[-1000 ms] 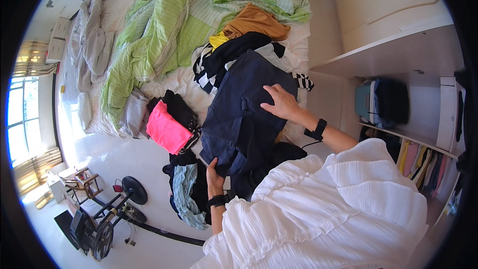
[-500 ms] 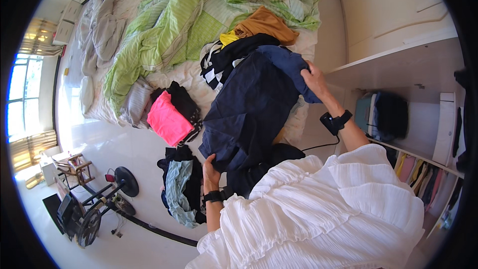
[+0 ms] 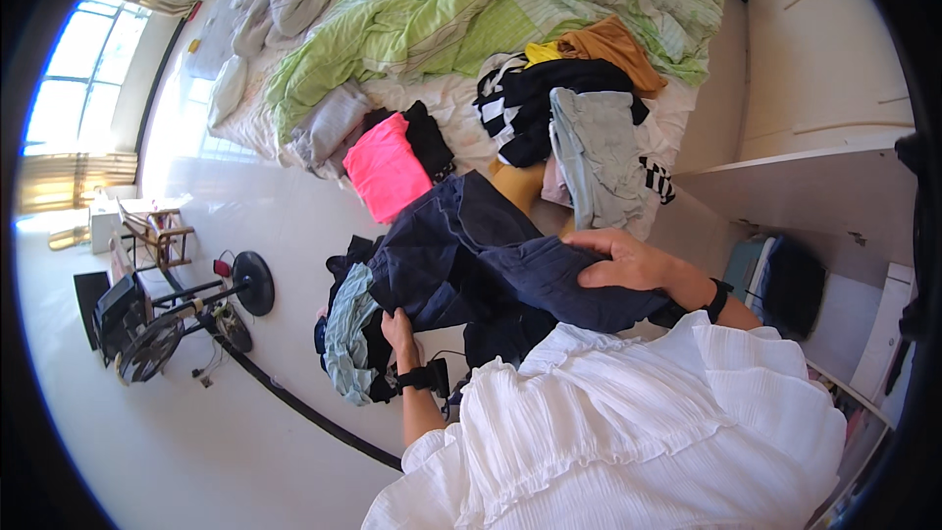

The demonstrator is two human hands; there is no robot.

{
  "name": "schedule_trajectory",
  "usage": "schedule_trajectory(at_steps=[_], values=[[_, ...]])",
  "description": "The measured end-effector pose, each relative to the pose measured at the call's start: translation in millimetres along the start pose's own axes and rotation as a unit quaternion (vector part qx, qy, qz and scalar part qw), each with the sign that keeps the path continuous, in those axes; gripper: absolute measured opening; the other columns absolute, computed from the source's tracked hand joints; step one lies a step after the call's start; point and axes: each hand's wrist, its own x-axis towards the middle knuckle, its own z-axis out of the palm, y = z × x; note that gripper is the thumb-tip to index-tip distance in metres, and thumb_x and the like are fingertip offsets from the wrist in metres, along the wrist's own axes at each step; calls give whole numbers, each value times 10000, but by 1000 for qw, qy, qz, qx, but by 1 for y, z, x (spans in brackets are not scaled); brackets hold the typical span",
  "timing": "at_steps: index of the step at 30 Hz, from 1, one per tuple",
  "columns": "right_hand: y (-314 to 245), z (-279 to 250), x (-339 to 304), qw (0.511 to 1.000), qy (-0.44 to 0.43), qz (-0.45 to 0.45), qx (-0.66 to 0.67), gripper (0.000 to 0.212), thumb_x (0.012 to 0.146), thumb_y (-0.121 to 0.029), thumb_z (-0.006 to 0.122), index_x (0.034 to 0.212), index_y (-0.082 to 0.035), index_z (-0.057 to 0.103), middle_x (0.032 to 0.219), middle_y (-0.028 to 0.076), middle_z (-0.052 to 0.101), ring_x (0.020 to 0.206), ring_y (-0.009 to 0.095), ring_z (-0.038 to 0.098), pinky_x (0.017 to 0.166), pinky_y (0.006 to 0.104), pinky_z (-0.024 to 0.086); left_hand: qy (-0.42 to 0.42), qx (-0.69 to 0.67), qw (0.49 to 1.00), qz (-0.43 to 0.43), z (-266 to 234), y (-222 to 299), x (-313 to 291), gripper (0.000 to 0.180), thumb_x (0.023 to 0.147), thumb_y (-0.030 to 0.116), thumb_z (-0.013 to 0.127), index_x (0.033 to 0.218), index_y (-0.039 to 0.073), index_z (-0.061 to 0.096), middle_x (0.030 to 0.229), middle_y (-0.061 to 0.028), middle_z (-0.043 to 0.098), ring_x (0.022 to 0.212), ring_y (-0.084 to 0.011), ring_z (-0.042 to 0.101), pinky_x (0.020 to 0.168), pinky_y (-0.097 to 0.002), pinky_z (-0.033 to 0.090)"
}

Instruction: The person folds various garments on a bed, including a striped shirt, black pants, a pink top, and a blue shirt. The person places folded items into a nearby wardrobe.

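A dark navy garment (image 3: 446, 260) stretches between my two hands in front of me, its cloth creased and sagging in the middle. My left hand (image 3: 399, 334) pinches its near left edge. Farther right, my right hand (image 3: 623, 263) grips the other end, fingers over the top. Past the garment, on the bed edge, lie a folded pale grey-green garment (image 3: 599, 157) and a bright pink folded cloth (image 3: 388, 169). Beside my left hand hangs a light blue crumpled garment (image 3: 347, 334) over dark clothes. Black cloth (image 3: 505, 336) shows beneath the navy garment.
A rumpled green quilt (image 3: 432, 25) covers the bed, with black-and-white, yellow and brown clothes (image 3: 599, 47) heaped near its edge. An open wardrobe (image 3: 844, 324) stands at my right. A fan (image 3: 152, 345) and a wooden chair (image 3: 157, 236) are at the left.
My right hand has drawn its end of the navy garment toward me, lowering it from the bed. The pale grey-green folded garment is now uncovered. The view has shifted.
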Motion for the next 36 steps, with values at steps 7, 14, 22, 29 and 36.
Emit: schedule_trajectory(at_steps=[7, 14, 22, 29, 36], values=[[52, 139, 73, 978, -64, -29, -199, 314, 726, -95, 643, 994, -4, 508, 899, 98, 557, 846, 194, 561, 753, 305, 444, -241, -423, 873, 26, -103, 31, -128, 571, 918, 297, 536, 1376, 51, 300, 1057, -155, 579, 826, -218, 652, 600, -274, 548], [136, 248, 91, 965, -153, 63, -203, 353, 729, -269, 711, 854, -22, 491, 771, 49, 496, 729, 150, 493, 635, 280, 397, -163, -377, 911, 39, -117, -27, -163, 717, 838, 157, 658, 1405, 17, 243, 1093, -134, 560, 756, -137, 604, 585, -236, 517], [160, 272, 84, 972, 4, 234, -12, 147, 812, -155, 634, 867, -64, 533, 808, -36, 513, 760, 50, 465, 701, 203, 377, -183, -424, 887, -16, -143, -101, -156, 705, 785, 4, 588, 1409, 41, 263, 1245, -154, 484, 1020, -183, 554, 835, -254, 458], [133, 210, 72, 945, 223, 239, -13, 352, 752, -52, 578, 1094, -32, 496, 951, 13, 578, 843, 83, 541, 774, 220, 428, -100, -380, 915, -95, -176, -144, -173, 566, 757, -43, 505, 1315, 38, 453, 1221, -91, 521, 885, -99, 559, 739, -198, 461], [143, 195, 34, 936, 205, 211, -194, 537, 714, -48, 517, 1246, -72, 447, 1021, -8, 546, 648, 57, 488, 552, 195, 383, -123, -328, 927, -135, -174, -165, -207, 491, 772, -16, 573, 1257, 0, 503, 1031, -52, 590, 762, -82, 558, 641, -209, 463]])
